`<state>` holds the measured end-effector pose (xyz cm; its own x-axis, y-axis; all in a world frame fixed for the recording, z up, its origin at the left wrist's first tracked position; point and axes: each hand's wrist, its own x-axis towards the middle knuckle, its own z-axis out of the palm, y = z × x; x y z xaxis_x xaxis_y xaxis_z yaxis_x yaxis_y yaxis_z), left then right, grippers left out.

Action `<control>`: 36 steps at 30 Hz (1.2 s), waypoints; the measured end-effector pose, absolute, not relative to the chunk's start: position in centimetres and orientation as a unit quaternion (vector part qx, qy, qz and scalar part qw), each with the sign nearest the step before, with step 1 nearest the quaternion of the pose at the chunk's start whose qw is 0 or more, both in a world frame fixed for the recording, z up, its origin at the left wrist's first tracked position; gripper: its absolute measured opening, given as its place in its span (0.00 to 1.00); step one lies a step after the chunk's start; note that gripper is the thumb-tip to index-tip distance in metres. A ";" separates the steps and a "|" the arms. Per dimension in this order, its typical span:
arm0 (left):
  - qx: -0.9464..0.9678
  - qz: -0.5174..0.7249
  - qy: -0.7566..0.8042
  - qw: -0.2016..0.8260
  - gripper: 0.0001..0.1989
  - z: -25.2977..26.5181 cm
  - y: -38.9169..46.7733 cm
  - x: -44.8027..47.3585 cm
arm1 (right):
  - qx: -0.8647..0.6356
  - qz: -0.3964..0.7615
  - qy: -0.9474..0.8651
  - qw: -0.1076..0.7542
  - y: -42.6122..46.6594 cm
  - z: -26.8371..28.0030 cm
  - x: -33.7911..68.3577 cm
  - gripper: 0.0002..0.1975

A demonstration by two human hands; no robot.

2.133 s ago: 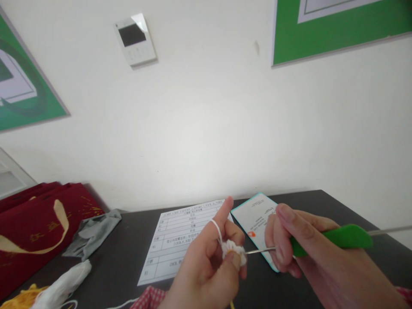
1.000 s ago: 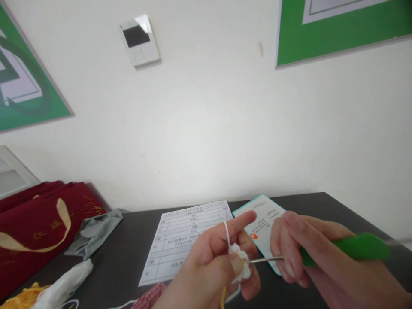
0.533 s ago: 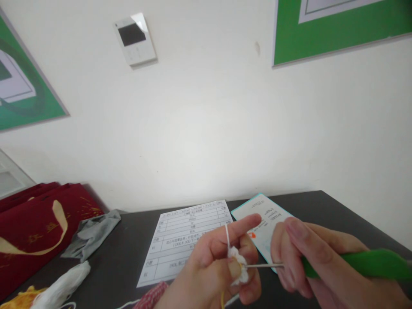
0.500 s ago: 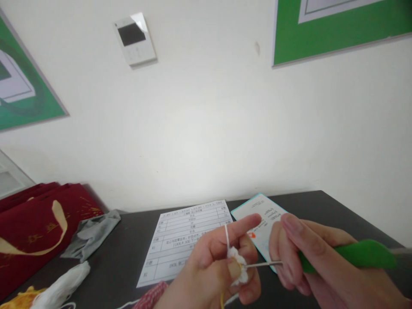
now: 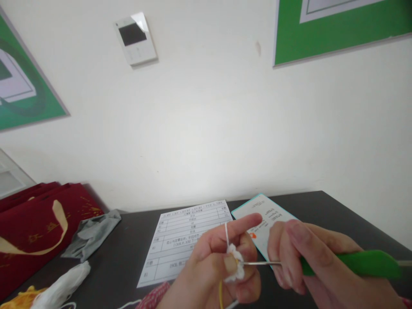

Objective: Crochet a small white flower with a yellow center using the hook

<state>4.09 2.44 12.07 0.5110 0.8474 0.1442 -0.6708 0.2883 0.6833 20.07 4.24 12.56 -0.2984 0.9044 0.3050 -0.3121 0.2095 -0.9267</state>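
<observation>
Our left hand (image 5: 210, 268) has swung its forefinger right; its thumb pinches the small white-and-yellow crocheted yarn piece (image 5: 238, 273), near centre; our right hand (image 5: 325, 256) clamps the green-handled metal hook (image 5: 370, 262) touching it.

Shiny metal shaft (image 5: 261, 263); smooth plastic handle (image 5: 370, 263); bumpy yarn piece (image 5: 239, 271).

Chinese print fills a ruled table on a white sheet of paper (image 5: 177, 253), where the heading "行数", or row number, stands at left in more than one row; much of the smaller lettering is blurred, and some is covered. Gold Chinese characters, too soft to read with certainty, mark a dark red bag (image 5: 35, 221). Tiny slanted lines beside an orange emblem on a blue-edged card (image 5: 262, 238) are illegible.
</observation>
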 end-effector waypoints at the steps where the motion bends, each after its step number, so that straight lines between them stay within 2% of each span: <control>1: 0.343 0.481 0.122 0.797 0.22 12.1 2.4 4.2 | -0.257 0.581 -0.558 0.534 4.3 12.5 20.0 0.27; 8: 0.322 0.515 0.146 0.781 0.21 12.0 3.1 4.6 | -0.228 0.760 -0.347 0.500 5.3 11.7 18.6 0.23; 11: 0.334 0.538 0.191 0.750 0.21 11.7 3.4 4.6 | -0.200 0.797 -0.291 0.490 5.8 10.9 18.5 0.21; 17: 0.340 0.563 0.240 0.714 0.20 11.6 3.2 4.9 | -0.196 0.787 -0.282 0.513 5.8 10.7 18.1 0.21; 25: 0.333 0.570 0.296 0.690 0.24 10.8 3.8 5.3 | -0.204 0.727 -0.298 0.583 5.2 10.7 17.5 0.20; 36: 0.404 0.573 0.430 0.569 0.30 7.0 4.0 7.4 | -0.197 0.743 -0.160 0.619 5.3 5.4 18.5 0.19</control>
<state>7.40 4.03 7.04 -0.0261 0.9993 -0.0275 -0.3041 0.0183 0.9525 18.48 5.28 5.43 -0.1549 0.9834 -0.0949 -0.8570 -0.1815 -0.4822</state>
